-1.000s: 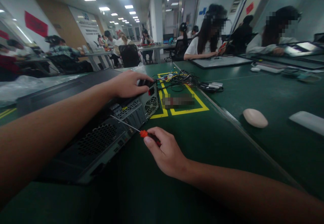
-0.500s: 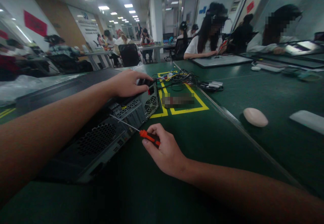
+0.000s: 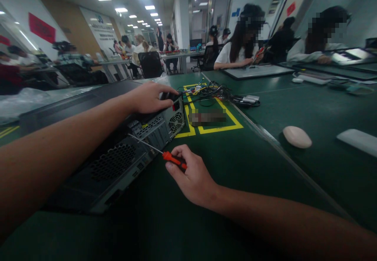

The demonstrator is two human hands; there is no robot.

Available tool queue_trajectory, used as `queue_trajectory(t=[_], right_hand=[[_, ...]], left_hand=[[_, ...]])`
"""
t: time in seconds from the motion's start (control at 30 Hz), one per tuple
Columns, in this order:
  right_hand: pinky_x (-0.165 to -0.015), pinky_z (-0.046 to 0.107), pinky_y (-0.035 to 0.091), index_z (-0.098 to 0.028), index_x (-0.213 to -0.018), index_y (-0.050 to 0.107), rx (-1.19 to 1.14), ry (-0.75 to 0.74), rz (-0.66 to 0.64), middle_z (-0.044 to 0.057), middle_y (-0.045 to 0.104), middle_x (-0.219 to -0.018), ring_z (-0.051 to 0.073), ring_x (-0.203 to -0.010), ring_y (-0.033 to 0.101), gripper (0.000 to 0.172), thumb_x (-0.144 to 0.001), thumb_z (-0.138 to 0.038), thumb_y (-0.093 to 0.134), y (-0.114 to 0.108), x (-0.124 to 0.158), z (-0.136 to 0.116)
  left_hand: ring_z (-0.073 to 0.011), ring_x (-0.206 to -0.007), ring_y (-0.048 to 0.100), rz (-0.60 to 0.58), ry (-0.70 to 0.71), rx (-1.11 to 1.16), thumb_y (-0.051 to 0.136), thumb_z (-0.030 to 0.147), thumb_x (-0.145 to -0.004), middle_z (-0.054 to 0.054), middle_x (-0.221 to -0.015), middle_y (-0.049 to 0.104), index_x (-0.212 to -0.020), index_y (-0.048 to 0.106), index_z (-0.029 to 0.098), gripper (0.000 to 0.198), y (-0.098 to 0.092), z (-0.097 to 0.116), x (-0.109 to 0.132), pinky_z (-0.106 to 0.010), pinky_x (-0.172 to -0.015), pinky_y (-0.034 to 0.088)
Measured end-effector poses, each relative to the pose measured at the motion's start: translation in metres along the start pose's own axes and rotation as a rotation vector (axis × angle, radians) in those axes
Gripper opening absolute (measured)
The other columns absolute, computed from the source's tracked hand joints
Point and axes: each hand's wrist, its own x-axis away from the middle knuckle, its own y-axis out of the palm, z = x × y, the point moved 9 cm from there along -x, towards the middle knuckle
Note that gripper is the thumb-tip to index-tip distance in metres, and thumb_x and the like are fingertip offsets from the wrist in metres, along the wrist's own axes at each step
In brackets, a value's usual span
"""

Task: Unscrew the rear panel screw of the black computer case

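A black computer case (image 3: 114,162) lies on the green table, its grey rear panel with ports and vents turned toward the right. My left hand (image 3: 153,97) rests on top of its far corner, fingers stretched and thumb apart, above a small fan grille (image 3: 176,122). In my right hand (image 3: 193,174) is a screwdriver (image 3: 174,159) with an orange and black handle, the fingers closed around it. Its long thin shaft points left across the rear panel, the tip at the panel's upper edge; whether it sits in a screw is too small to tell.
Tangled cables (image 3: 216,90) lie beyond the case beside yellow tape (image 3: 220,129). A pale computer mouse (image 3: 297,136) and a white object (image 3: 357,141) are on the right. Clear plastic wrap (image 3: 32,102) lies at left. Other people sit across the table and farther back.
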Motion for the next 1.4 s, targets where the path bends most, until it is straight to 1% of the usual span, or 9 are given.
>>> queue_trajectory(t=[0.2,0.47,0.6,0.7,0.83,0.97,1.1,1.27,1.4], right_hand=[[-0.080,0.038,0.052,-0.024,-0.107,0.060,0.022,0.024,-0.005,0.001,0.068,-0.094,0.020,-0.082,0.064,0.011,-0.100,-0.031,0.065,0.0002,-0.0009,-0.0003],[-0.086,0.038,0.053,-0.023,-0.105,0.065,0.033,-0.023,0.031,0.003,0.070,-0.095,0.021,-0.086,0.065,0.008,-0.103,-0.030,0.064,-0.0035,-0.0004,-0.0052],[-0.089,0.039,0.053,-0.022,-0.104,0.068,0.031,-0.055,0.033,0.003,0.070,-0.094,0.022,-0.088,0.066,0.012,-0.106,-0.032,0.061,-0.0032,-0.0010,-0.0059],[-0.089,0.039,0.054,-0.021,-0.104,0.068,0.039,-0.065,0.009,0.004,0.071,-0.094,0.022,-0.089,0.067,0.017,-0.109,-0.033,0.057,-0.0011,-0.0010,-0.0066],[-0.085,0.039,0.055,-0.022,-0.111,0.065,0.014,-0.019,-0.027,0.004,0.072,-0.098,0.022,-0.090,0.069,0.013,-0.107,-0.034,0.062,0.0024,0.0000,-0.0033],[-0.078,0.037,0.055,-0.025,-0.112,0.058,-0.016,0.023,-0.016,0.002,0.070,-0.097,0.021,-0.085,0.069,0.022,-0.096,-0.030,0.071,0.0023,-0.0001,0.0012],[-0.080,0.038,0.055,-0.025,-0.105,0.056,-0.030,0.003,0.010,0.000,0.067,-0.093,0.020,-0.082,0.066,0.013,-0.098,-0.027,0.066,0.0007,-0.0009,0.0003],[-0.079,0.037,0.055,-0.025,-0.105,0.057,-0.034,0.010,-0.001,0.000,0.066,-0.090,0.020,-0.080,0.065,0.010,-0.100,-0.028,0.066,0.0021,-0.0004,0.0008],[-0.078,0.037,0.054,-0.025,-0.104,0.057,-0.040,0.009,0.005,0.000,0.065,-0.091,0.020,-0.081,0.065,0.011,-0.099,-0.027,0.066,0.0011,-0.0009,0.0006]], left_hand=[[-0.0257,-0.089,0.068,-0.001,0.010,0.010,0.058,0.055,-0.095,-0.012,-0.117,0.081,-0.151,0.075,0.025,0.066,0.0003,-0.0008,0.0002,-0.041,-0.096,0.052],[-0.0266,-0.092,0.068,0.006,0.001,0.007,0.058,0.054,-0.095,-0.011,-0.115,0.081,-0.150,0.076,0.027,0.064,0.0003,-0.0003,0.0001,-0.042,-0.099,0.051],[-0.0264,-0.089,0.068,-0.011,-0.016,0.020,0.058,0.054,-0.095,-0.012,-0.108,0.079,-0.152,0.075,0.024,0.066,0.0001,0.0007,0.0012,-0.043,-0.099,0.050],[-0.0262,-0.087,0.067,-0.008,-0.008,0.019,0.058,0.054,-0.095,-0.013,-0.110,0.079,-0.152,0.075,0.023,0.067,-0.0008,0.0014,0.0016,-0.043,-0.097,0.051],[-0.0265,-0.086,0.067,0.001,-0.006,0.016,0.058,0.054,-0.094,-0.012,-0.101,0.079,-0.150,0.076,0.024,0.066,-0.0008,0.0008,0.0012,-0.043,-0.095,0.051],[-0.0278,-0.090,0.068,-0.001,-0.011,0.025,0.059,0.055,-0.094,-0.012,-0.101,0.079,-0.149,0.076,0.025,0.066,0.0001,0.0000,0.0008,-0.044,-0.097,0.051],[-0.0266,-0.092,0.069,0.001,-0.006,0.015,0.058,0.055,-0.094,-0.011,-0.109,0.080,-0.151,0.075,0.025,0.066,0.0000,-0.0005,0.0006,-0.042,-0.100,0.049],[-0.0268,-0.091,0.069,-0.007,-0.009,0.007,0.058,0.056,-0.094,-0.010,-0.103,0.079,-0.150,0.076,0.026,0.066,0.0004,-0.0008,0.0000,-0.042,-0.098,0.050],[-0.0274,-0.092,0.069,-0.012,-0.013,0.012,0.057,0.056,-0.094,-0.013,-0.112,0.080,-0.152,0.075,0.025,0.067,0.0005,-0.0002,0.0006,-0.043,-0.097,0.050]])
